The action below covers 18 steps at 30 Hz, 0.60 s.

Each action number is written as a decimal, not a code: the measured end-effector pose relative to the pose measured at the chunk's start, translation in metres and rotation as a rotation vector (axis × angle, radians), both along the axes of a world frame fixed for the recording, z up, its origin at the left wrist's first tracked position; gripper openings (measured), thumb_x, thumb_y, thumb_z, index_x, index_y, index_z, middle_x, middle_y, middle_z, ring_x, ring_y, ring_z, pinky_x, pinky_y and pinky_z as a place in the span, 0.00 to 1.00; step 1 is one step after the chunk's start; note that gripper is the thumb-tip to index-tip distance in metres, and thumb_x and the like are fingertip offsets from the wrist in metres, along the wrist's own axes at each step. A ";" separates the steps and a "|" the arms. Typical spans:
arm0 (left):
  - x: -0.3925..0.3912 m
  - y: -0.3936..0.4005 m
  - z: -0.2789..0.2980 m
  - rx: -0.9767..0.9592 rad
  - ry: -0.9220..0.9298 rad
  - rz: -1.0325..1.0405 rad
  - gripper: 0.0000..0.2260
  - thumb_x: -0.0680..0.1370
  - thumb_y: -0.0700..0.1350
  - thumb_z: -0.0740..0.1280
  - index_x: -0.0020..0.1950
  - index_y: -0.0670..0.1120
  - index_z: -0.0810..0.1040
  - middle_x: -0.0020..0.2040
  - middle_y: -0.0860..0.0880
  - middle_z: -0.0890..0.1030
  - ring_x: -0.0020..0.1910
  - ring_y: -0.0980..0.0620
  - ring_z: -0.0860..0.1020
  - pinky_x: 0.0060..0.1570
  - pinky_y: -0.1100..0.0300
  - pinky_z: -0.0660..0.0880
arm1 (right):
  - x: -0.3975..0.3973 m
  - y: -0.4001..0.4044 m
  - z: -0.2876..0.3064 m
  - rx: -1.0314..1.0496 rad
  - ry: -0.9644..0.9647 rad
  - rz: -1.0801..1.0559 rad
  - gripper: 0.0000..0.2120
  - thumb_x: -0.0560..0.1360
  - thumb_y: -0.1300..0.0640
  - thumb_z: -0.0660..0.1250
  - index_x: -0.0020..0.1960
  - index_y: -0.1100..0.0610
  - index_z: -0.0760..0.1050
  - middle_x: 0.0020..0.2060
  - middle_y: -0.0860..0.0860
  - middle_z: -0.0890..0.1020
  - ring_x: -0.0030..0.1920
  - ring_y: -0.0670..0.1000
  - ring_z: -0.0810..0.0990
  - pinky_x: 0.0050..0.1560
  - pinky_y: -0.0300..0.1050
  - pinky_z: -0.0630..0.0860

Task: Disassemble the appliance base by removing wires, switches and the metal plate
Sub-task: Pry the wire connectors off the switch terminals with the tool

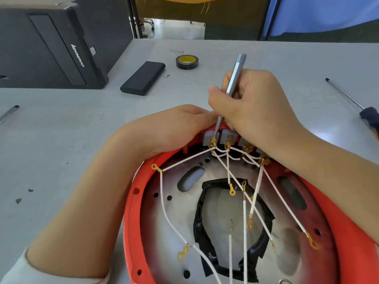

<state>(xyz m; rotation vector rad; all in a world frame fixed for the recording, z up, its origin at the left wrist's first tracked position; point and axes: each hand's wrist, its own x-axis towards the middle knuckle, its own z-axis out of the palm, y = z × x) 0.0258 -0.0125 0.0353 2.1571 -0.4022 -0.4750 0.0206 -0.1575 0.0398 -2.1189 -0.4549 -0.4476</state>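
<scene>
Right hand point(249, 107) pinches a slim grey screwdriver point(231, 89), fingers curled round its shaft, tip down on a gold terminal at the grey switches point(217, 138). Left hand point(174, 128) grips the far rim of the red base point(131, 212), which lies on the grey table point(61, 140) just before the person; its fingertips are hidden. White wires point(245, 222) fan over the metal plate point(164, 226).

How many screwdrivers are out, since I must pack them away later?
2: a silver one gripped in the right hand, tip at the switches; a dark-handled one lying on the table at right. The slim tool at the left edge may be a third.
</scene>
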 end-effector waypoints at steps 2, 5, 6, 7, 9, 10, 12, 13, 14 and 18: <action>-0.001 0.000 0.000 -0.011 -0.009 0.000 0.16 0.82 0.53 0.56 0.49 0.50 0.82 0.51 0.48 0.83 0.55 0.47 0.79 0.61 0.45 0.72 | -0.004 0.000 -0.001 0.007 -0.060 0.023 0.16 0.77 0.59 0.63 0.31 0.57 0.65 0.24 0.55 0.71 0.25 0.50 0.74 0.26 0.38 0.69; -0.001 0.000 -0.001 -0.013 -0.016 0.001 0.16 0.82 0.53 0.56 0.48 0.50 0.82 0.50 0.48 0.83 0.55 0.46 0.78 0.61 0.46 0.72 | -0.003 0.000 -0.001 -0.013 -0.070 0.025 0.17 0.78 0.59 0.62 0.31 0.55 0.63 0.24 0.53 0.70 0.29 0.53 0.74 0.30 0.43 0.71; -0.001 0.000 -0.001 -0.013 -0.017 0.001 0.15 0.82 0.52 0.56 0.47 0.51 0.82 0.50 0.47 0.83 0.55 0.45 0.78 0.60 0.46 0.72 | -0.002 0.000 -0.001 -0.025 -0.067 0.029 0.17 0.78 0.59 0.61 0.32 0.54 0.63 0.23 0.51 0.69 0.29 0.53 0.74 0.30 0.43 0.71; -0.001 0.001 -0.001 -0.013 -0.019 -0.001 0.15 0.82 0.51 0.56 0.46 0.51 0.82 0.50 0.46 0.83 0.55 0.44 0.77 0.60 0.46 0.72 | -0.002 0.001 -0.001 -0.042 -0.072 0.035 0.18 0.79 0.58 0.61 0.32 0.53 0.62 0.23 0.49 0.68 0.29 0.53 0.73 0.29 0.42 0.70; 0.000 0.001 -0.001 -0.009 -0.030 -0.015 0.15 0.82 0.49 0.55 0.46 0.51 0.81 0.50 0.46 0.82 0.55 0.45 0.77 0.60 0.47 0.73 | -0.004 0.002 -0.003 -0.071 -0.100 0.048 0.18 0.79 0.57 0.60 0.32 0.52 0.61 0.23 0.46 0.66 0.29 0.50 0.72 0.29 0.39 0.68; 0.000 0.001 -0.001 -0.005 -0.037 -0.020 0.15 0.82 0.49 0.55 0.45 0.51 0.81 0.49 0.47 0.82 0.54 0.46 0.77 0.59 0.48 0.73 | -0.004 0.002 -0.003 -0.078 -0.110 0.052 0.18 0.79 0.56 0.60 0.32 0.51 0.61 0.23 0.45 0.65 0.28 0.48 0.71 0.29 0.39 0.67; 0.000 0.001 -0.001 0.000 -0.053 -0.019 0.16 0.82 0.49 0.55 0.43 0.52 0.81 0.46 0.50 0.83 0.52 0.50 0.78 0.56 0.55 0.74 | -0.003 0.004 -0.004 -0.088 -0.093 0.043 0.18 0.79 0.55 0.60 0.32 0.50 0.60 0.24 0.45 0.65 0.28 0.47 0.69 0.29 0.39 0.66; 0.000 0.000 -0.001 -0.003 -0.058 -0.022 0.17 0.81 0.48 0.55 0.42 0.55 0.81 0.45 0.53 0.83 0.49 0.53 0.78 0.52 0.61 0.74 | -0.001 0.004 -0.004 -0.093 -0.067 0.029 0.18 0.79 0.54 0.60 0.32 0.50 0.60 0.24 0.46 0.65 0.28 0.47 0.69 0.30 0.40 0.66; 0.000 0.000 -0.001 -0.010 -0.058 -0.026 0.18 0.82 0.47 0.55 0.40 0.58 0.81 0.44 0.55 0.82 0.47 0.55 0.78 0.48 0.64 0.74 | 0.001 0.005 -0.003 -0.099 -0.035 0.015 0.19 0.79 0.54 0.60 0.31 0.50 0.60 0.23 0.46 0.65 0.27 0.46 0.68 0.30 0.40 0.65; -0.002 -0.001 0.001 -0.067 -0.023 -0.026 0.19 0.81 0.43 0.55 0.38 0.54 0.82 0.39 0.56 0.83 0.39 0.60 0.79 0.41 0.71 0.73 | 0.009 0.006 0.000 -0.119 0.060 -0.012 0.21 0.77 0.55 0.63 0.28 0.54 0.60 0.22 0.47 0.64 0.23 0.45 0.65 0.27 0.39 0.63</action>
